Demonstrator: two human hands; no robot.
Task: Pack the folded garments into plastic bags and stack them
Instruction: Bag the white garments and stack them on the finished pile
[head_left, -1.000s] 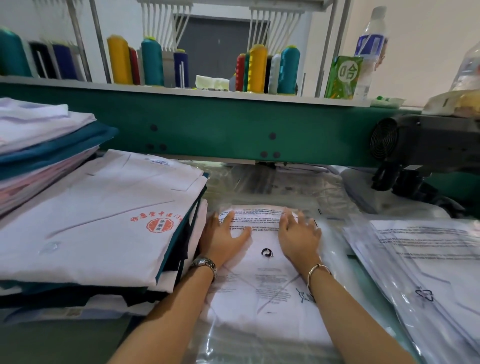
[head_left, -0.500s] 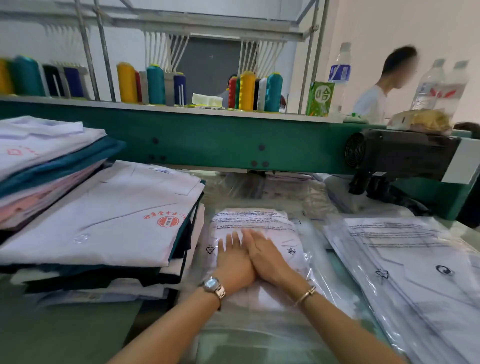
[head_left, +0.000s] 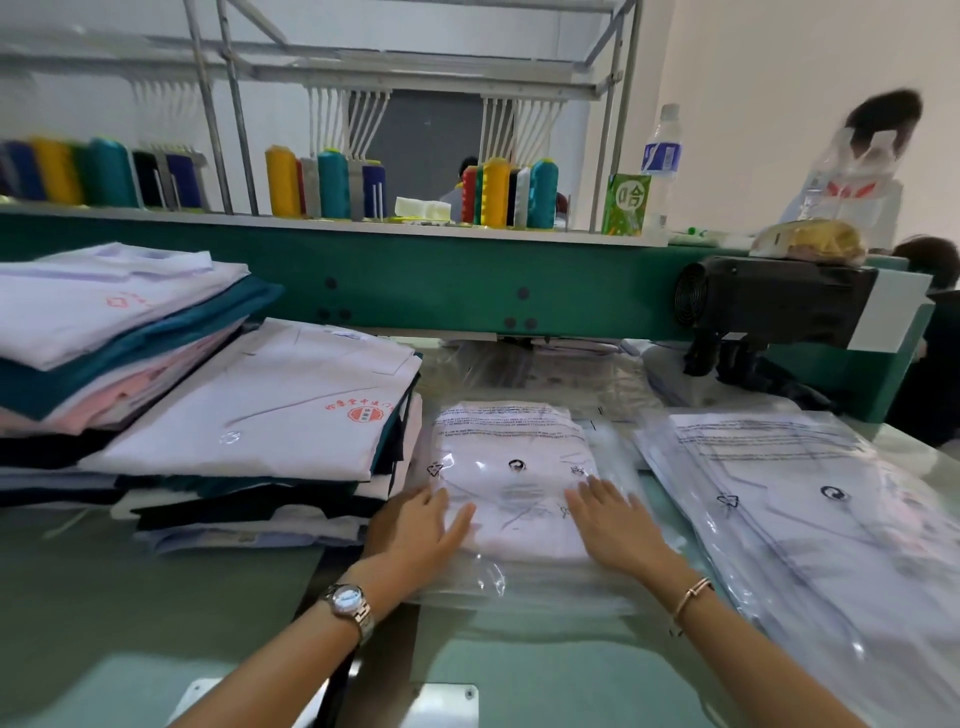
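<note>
Head view. Bagged garment: white, folded, in clear plastic, flat on the surface, centre. Left hand and right hand: fingers straight, slightly spread, pressing its near half. Folded garments: stacked left, seemingly touching the bag. Bagged stack: just right.

We see a clear, glossy plastic bag, its film creased and catching light over matt white cloth. The folded garments beside it are soft, matt cloth. The table top looks smooth and faintly shiny. Our watch and bracelet are polished metal; the thread cones have a sheen.
</note>
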